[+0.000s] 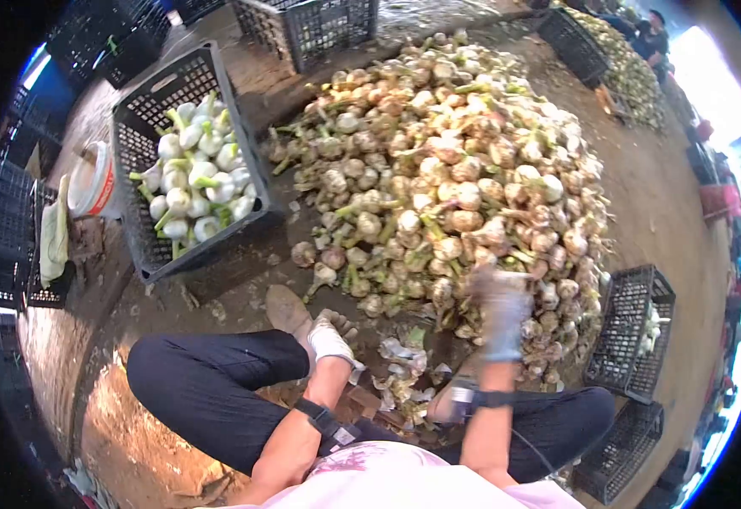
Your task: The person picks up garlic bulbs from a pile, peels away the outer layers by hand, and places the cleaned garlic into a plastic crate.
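Observation:
A large heap of untrimmed garlic bulbs (464, 187) lies on the ground in front of me. My right hand (502, 310), gloved and smeared by motion, is at the heap's near edge; its fingers cannot be made out. My left hand (331, 335), in a white glove, is closed near my shoe, left of the peeled scraps; what it holds, if anything, is hidden. Papery skins and scraps (406, 369) lie on the ground between my legs. At the left, a black crate (151, 270) holds clean white bulbs with green stems (201, 174).
A white and red bucket (95, 182) stands left of the crate. More black crates stand at the top (332, 34) and on the right (629, 331), the latter with a few bulbs. Another garlic pile (633, 85) and a person (652, 38) are at the upper right.

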